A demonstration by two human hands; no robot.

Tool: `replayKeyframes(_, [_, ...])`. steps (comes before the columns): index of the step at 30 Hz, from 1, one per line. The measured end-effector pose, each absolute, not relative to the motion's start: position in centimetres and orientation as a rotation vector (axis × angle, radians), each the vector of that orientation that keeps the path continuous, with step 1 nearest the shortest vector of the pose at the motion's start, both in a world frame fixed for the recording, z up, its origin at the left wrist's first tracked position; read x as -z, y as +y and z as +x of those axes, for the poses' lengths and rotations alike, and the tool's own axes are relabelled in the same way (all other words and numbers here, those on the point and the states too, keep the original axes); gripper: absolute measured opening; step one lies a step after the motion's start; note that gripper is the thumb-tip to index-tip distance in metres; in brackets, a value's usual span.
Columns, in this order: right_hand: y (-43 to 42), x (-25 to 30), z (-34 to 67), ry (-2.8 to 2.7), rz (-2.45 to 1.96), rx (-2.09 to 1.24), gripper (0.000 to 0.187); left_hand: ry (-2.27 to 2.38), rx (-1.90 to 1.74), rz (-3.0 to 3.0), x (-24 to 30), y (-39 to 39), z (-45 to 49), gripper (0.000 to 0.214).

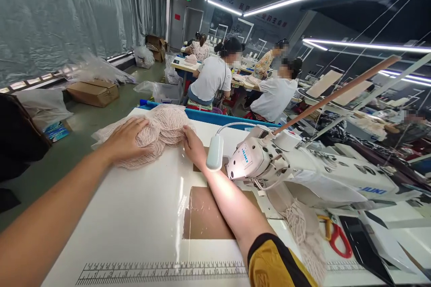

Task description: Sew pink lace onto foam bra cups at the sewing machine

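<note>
A pile of pale pink lace pieces (171, 123), with rounded, cup-like shapes, lies at the far left of the white sewing table (141, 215). My left hand (129, 140) rests over the pile's left part, its thumb spread away from the fingers. At the right edge of the pile, my right hand (194, 145) pinches the lace between thumb and fingers; some fingertips are hidden. My right forearm passes in front of the JUKI sewing machine (251, 157), under a small lamp (214, 151).
More pink lace (298, 224) hangs beside the machine bed. Red-handled scissors (340, 242) lie to the right near a black tray (363, 251). A printed ruler (161, 272) runs along the near edge. Cardboard boxes (92, 93) stand on the floor; several people sit at tables ahead.
</note>
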State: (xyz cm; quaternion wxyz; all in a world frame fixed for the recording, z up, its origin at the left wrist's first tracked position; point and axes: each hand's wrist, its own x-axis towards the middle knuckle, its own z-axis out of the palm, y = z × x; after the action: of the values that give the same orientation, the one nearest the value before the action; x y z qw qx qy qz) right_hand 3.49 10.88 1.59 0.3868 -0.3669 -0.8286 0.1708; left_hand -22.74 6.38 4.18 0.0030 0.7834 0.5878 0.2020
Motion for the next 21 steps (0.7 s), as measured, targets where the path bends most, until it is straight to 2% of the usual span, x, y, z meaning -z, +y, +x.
replayKeyframes(4, [7.1, -2.4, 6.1, -2.253, -0.857, -0.456, 0.032, 1.715, -0.784, 2.418, -5.2, 6.1, -22.9, 0.092])
replayKeyframes(8, [0.9, -2.7, 11.1, -2.514, -0.873, -0.454, 0.031, 1.712, -0.867, 2.42, -6.1, 4.7, -22.3, 0.078])
replayKeyframes(10, [-2.3, -2.6, 14.8, -2.606, -1.007, -0.376, 0.031, 1.751, -0.825, 2.408, -6.3, 3.4, -22.1, 0.073])
replayKeyframes(13, [-6.0, -2.2, 21.2, -2.415, -1.329, -0.299, 0.033, 1.798, -0.814, 2.36, -6.0, 0.9, -21.9, 0.07])
replayKeyframes(15, [-7.5, -1.8, 25.5, -2.142, -1.634, -0.052, 0.021, 1.797, -0.807, 2.337, -5.8, -1.0, -21.4, 0.068])
replayKeyframes(17, [-8.3, -1.4, 29.1, -1.944, -1.882, 0.11, 0.026, 1.774, -0.773, 2.282, -5.6, -3.0, -20.2, 0.066])
replayKeyframes(21, [-8.6, -0.8, 32.9, -1.839, -2.179, 0.115, 0.025, 1.631, -0.685, 2.117, -5.5, -6.5, -15.8, 0.061])
